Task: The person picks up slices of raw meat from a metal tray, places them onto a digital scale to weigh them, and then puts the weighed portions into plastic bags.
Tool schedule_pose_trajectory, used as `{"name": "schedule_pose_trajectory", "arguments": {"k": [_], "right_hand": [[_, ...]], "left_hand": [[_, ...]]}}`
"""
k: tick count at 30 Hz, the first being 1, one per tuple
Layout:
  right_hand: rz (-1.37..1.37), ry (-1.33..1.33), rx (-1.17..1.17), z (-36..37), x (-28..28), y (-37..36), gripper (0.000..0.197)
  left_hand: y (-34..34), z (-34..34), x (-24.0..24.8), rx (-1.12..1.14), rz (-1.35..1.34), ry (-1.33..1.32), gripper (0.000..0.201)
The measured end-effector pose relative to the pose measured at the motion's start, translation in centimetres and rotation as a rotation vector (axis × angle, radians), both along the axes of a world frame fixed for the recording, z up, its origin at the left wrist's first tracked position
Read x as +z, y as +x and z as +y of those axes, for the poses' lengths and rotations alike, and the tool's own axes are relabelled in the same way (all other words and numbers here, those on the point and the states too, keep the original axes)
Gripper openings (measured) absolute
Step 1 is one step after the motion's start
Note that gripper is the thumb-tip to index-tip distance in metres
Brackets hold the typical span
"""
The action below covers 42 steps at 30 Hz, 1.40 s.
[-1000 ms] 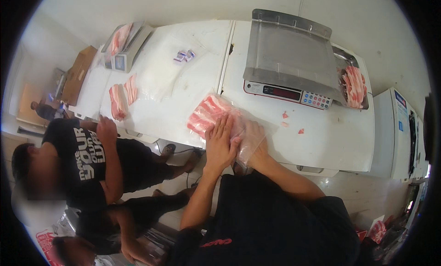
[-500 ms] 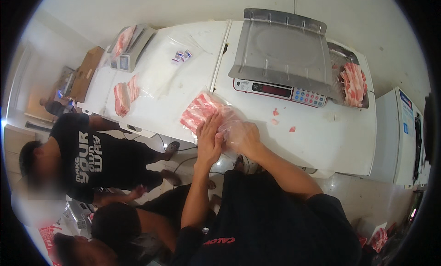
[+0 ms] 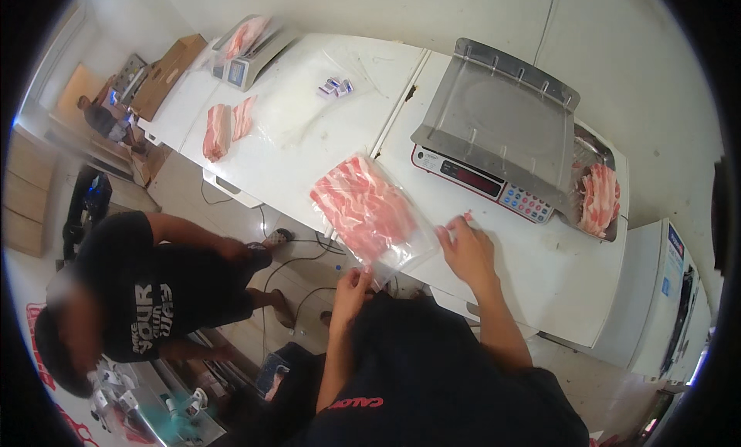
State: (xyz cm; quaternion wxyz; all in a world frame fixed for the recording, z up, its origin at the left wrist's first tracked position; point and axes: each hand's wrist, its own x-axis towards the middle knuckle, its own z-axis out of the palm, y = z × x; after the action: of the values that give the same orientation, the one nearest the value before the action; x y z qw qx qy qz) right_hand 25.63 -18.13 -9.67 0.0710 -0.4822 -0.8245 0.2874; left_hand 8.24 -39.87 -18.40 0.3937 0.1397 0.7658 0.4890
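A clear plastic bag [image 3: 421, 250] of sliced pork belly [image 3: 363, 204] lies tilted across the table's near edge, its open end toward me. The slices are spread flat inside it. At the lower left corner of the bag's mouth, my left hand [image 3: 351, 292] pinches the plastic. My right hand [image 3: 471, 252] is at the bag's right corner, thumb and fingertips bent at the film; the exact grip is partly hidden. Just beyond those fingertips lies a small red meat scrap [image 3: 468, 215].
Right of the bag stands a digital scale [image 3: 498, 107] with a steel tray; a metal pan [image 3: 610, 150] holds more slices [image 3: 600, 200]. At left are a pork slab [image 3: 218, 130], small packets [image 3: 336, 86] and a second scale [image 3: 235, 69]. A person [image 3: 154, 285] stands at left.
My right hand has come out of the bag to its right corner. My left hand has gone from on top of the meat to the bag's mouth. The view has turned.
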Motion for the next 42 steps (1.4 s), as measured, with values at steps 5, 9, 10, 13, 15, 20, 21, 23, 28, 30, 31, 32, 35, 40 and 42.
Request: {"name": "schedule_pose_trajectory", "arguments": {"k": [5, 9, 10, 13, 15, 20, 21, 23, 28, 30, 31, 32, 35, 40, 42], "right_hand": [[-0.239, 0.121, 0.274, 2.3, -1.4, -3.9, 0.054], [-0.290, 0.120, 0.289, 2.1, -0.2, -3.8, 0.054], [-0.215, 0.135, 0.270, 1.8, 0.3, -4.0, 0.053], [-0.068, 0.152, 0.269, 0.7, 1.0, -3.3, 0.047], [-0.010, 0.130, 0.329, -0.7, 0.8, -2.7, 0.040], [-0.096, -0.084, 0.385, -4.6, -0.1, 0.7, 0.027], [0.009, -0.115, 0.332, -5.5, -0.7, 1.1, 0.026], [0.200, -0.059, 0.295, -6.3, -2.5, -0.1, 0.032], [0.452, 0.225, 0.201, -6.8, -5.5, -1.8, 0.049], [0.431, 0.233, 0.231, -6.1, -6.5, -3.8, 0.055], [0.421, 0.234, 0.255, -5.9, -7.1, -4.5, 0.058], [0.377, 0.304, 0.293, -5.7, -8.3, -4.9, 0.057], [0.251, 0.400, 0.422, -5.1, -9.1, -6.5, 0.047], [0.287, 0.216, 0.414, -2.5, -8.6, -4.2, 0.041], [0.218, 0.286, 0.463, -2.5, -5.8, -4.7, 0.037]], "left_hand": [[-1.6, 0.2, -1.9, -0.238, -0.168, 0.142, 0.042], [-4.0, -0.8, -2.3, -0.437, -0.121, 0.093, 0.038], [-4.5, -0.8, -1.8, -0.422, -0.168, 0.087, 0.038], [-4.9, -0.5, 0.4, -0.454, -0.228, 0.013, 0.041], [-4.8, 0.1, 3.9, -0.571, 0.007, -0.223, 0.041], [-1.6, 1.8, 10.4, -0.523, 0.970, -0.164, 0.038], [-0.7, 2.4, 9.5, -0.541, 1.039, -0.067, 0.034], [-0.9, 4.7, 7.4, -0.517, 1.202, 0.104, 0.026], [-0.4, 5.7, 9.9, -0.638, 1.101, 0.084, 0.019], [-0.2, 5.5, 10.2, -0.607, 1.110, 0.110, 0.019], [-0.1, 5.5, 9.4, -0.587, 1.124, 0.124, 0.019], [-0.2, 5.2, 9.0, -0.551, 1.141, 0.128, 0.020], [-0.6, 2.7, 9.3, -0.413, 1.116, 0.109, 0.026], [0.0, 2.5, 6.3, -0.392, 1.015, 0.171, 0.052], [0.2, 1.8, 6.7, -0.402, 1.040, 0.140, 0.063]]}}
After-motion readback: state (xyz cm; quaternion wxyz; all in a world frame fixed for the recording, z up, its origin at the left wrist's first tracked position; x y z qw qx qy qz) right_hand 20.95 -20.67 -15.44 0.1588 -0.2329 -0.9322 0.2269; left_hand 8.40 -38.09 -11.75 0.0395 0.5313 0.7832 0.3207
